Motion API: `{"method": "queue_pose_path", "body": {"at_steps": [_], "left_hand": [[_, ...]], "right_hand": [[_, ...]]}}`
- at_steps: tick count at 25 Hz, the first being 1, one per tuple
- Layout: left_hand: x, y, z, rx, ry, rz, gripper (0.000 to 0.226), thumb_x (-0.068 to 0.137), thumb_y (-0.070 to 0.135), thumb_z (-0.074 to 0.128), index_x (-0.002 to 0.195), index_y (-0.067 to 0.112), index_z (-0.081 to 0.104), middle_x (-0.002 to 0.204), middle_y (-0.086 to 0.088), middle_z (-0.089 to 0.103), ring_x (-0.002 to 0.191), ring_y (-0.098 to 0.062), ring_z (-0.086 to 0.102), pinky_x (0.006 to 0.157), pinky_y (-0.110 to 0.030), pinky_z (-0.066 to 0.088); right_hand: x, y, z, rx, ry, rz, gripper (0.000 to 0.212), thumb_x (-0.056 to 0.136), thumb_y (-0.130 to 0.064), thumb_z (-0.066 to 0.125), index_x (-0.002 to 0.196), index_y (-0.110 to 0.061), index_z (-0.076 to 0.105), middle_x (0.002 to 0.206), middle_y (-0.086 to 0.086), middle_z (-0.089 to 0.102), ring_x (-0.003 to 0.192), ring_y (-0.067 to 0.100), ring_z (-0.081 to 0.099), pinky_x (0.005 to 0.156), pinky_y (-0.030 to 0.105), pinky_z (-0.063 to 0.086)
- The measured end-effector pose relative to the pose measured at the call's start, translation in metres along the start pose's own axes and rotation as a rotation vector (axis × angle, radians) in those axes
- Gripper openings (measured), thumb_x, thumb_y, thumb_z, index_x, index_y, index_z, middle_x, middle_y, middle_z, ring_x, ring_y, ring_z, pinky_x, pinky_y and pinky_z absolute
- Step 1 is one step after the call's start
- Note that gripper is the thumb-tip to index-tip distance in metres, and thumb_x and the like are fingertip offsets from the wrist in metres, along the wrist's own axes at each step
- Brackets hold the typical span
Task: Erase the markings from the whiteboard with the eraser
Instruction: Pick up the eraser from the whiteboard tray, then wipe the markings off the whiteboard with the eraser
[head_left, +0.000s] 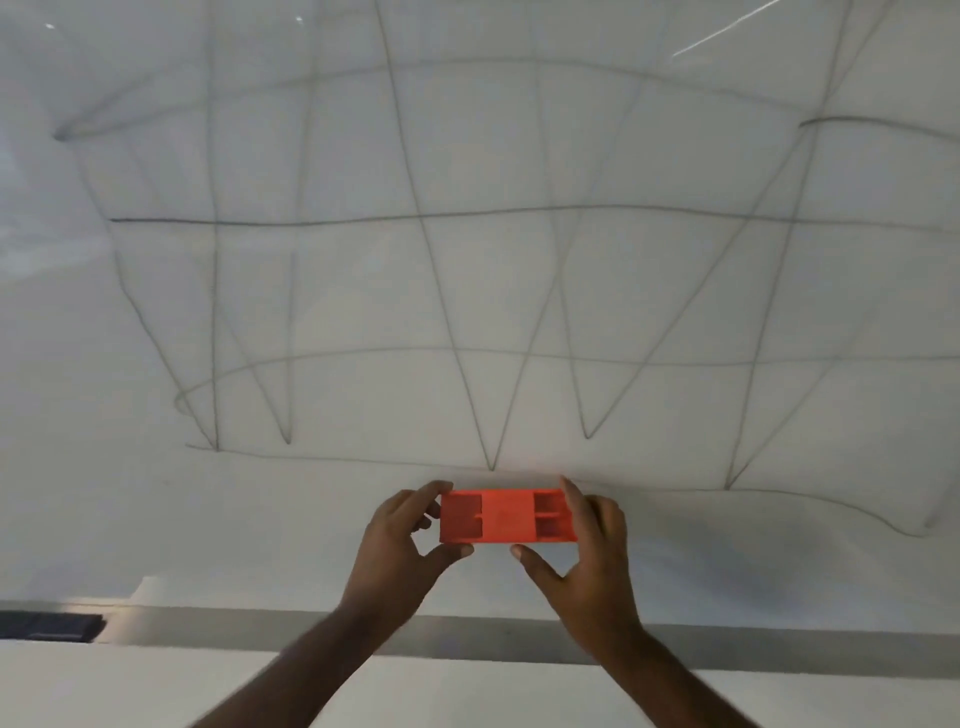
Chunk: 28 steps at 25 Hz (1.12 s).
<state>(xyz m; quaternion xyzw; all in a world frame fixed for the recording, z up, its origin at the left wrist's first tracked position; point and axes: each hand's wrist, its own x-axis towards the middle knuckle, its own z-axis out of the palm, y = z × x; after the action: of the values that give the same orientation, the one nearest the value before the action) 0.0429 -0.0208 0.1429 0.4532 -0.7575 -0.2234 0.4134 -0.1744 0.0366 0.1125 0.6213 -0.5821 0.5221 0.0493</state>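
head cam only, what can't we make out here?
- Eraser: its wiping face is turned away, so contact with the whiteboard cannot be told.
- Markings: run off the top and right frame edges; full extent unknown.
- Dark object on the ledge: cut by the left edge, unidentifiable.
- Left hand and right hand: fingertips behind the eraser's ends are hidden.

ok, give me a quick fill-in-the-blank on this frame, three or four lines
1. The eraser is coloured ____.
2. It is held by ____ hands, the left hand and the right hand at its ends.
3. The markings on the whiteboard lie ____ the eraser in the picture.
4. The tray runs ____ the hands.

Missing words: orange-red; both; above; below
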Motion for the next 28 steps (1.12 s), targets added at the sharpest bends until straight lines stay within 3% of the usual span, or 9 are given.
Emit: {"method": "queue_pose_path", "body": {"at_steps": [4,7,10,14,17,21,24,28], "left_hand": [[0.028,0.020,-0.045,0.074,0.119,0.143,0.071,0.069,0.028,0.091,0.125,0.047,0.052,0.107,0.030,0.057,0.101,0.003,0.054,0.082,-0.008,0.040],[0.052,0.038,-0.083,0.088,0.169,0.260,0.067,0.070,0.037,0.089,0.124,0.052,0.053,0.109,0.033,0.056,0.104,0.004,0.053,0.083,-0.015,0.044],[0.079,0.057,-0.121,0.118,0.226,0.360,0.066,0.070,0.043,0.083,0.127,0.050,0.052,0.113,0.034,0.053,0.104,0.003,0.053,0.085,-0.012,0.042],[0.110,0.084,-0.166,0.169,0.318,0.500,0.063,0.073,0.050,0.076,0.129,0.047,0.049,0.112,0.030,0.055,0.105,0.006,0.050,0.089,-0.004,0.037],[0.129,0.103,-0.199,0.238,0.397,0.623,0.060,0.076,0.057,0.069,0.131,0.042,0.050,0.110,0.029,0.055,0.107,0.010,0.047,0.092,-0.011,0.039],[0.151,0.116,-0.244,0.284,0.536,0.695,0.070,0.073,0.057,0.076,0.136,0.044,0.046,0.115,0.032,0.055,0.109,0.011,0.048,0.094,-0.017,0.039],[0.167,0.115,-0.292,0.336,0.644,0.717,0.087,0.073,0.046,0.084,0.147,0.038,0.040,0.136,0.021,0.054,0.124,-0.004,0.052,0.102,-0.025,0.044],[0.197,0.101,-0.382,0.537,0.919,0.785,0.053,0.092,0.038,0.059,0.140,0.014,0.058,0.143,-0.003,0.058,0.132,-0.024,0.054,0.107,-0.042,0.045]], "right_hand": [[0.051,-0.032,-0.007,0.007,0.077,-0.169,0.073,0.081,-0.055,0.066,0.139,-0.015,0.046,0.117,-0.001,0.041,0.109,0.014,0.044,0.095,0.020,0.040],[0.091,-0.059,-0.016,-0.085,0.149,-0.300,0.068,0.079,-0.055,0.067,0.132,-0.016,0.050,0.113,0.003,0.043,0.105,0.021,0.044,0.094,0.033,0.041],[0.136,-0.091,-0.026,-0.197,0.215,-0.435,0.064,0.079,-0.057,0.065,0.128,-0.019,0.050,0.116,0.006,0.045,0.107,0.026,0.046,0.096,0.039,0.036],[0.186,-0.141,-0.035,-0.351,0.216,-0.663,0.060,0.083,-0.058,0.061,0.127,-0.018,0.054,0.122,0.005,0.055,0.117,0.026,0.050,0.097,0.039,0.032],[0.217,-0.179,-0.037,-0.413,0.233,-0.786,0.058,0.088,-0.054,0.058,0.132,-0.018,0.052,0.117,0.002,0.057,0.111,0.023,0.053,0.095,0.040,0.032],[0.259,-0.222,-0.040,-0.455,0.284,-0.892,0.057,0.092,-0.050,0.053,0.139,-0.017,0.050,0.115,0.002,0.055,0.106,0.023,0.054,0.093,0.040,0.034],[0.287,-0.254,-0.043,-0.473,0.326,-0.931,0.058,0.092,-0.049,0.053,0.139,-0.015,0.053,0.114,0.003,0.057,0.105,0.025,0.056,0.091,0.042,0.037],[0.325,-0.303,-0.048,-0.484,0.380,-1.006,0.058,0.092,-0.050,0.052,0.138,-0.014,0.054,0.111,0.003,0.057,0.102,0.026,0.056,0.087,0.041,0.038]]}}
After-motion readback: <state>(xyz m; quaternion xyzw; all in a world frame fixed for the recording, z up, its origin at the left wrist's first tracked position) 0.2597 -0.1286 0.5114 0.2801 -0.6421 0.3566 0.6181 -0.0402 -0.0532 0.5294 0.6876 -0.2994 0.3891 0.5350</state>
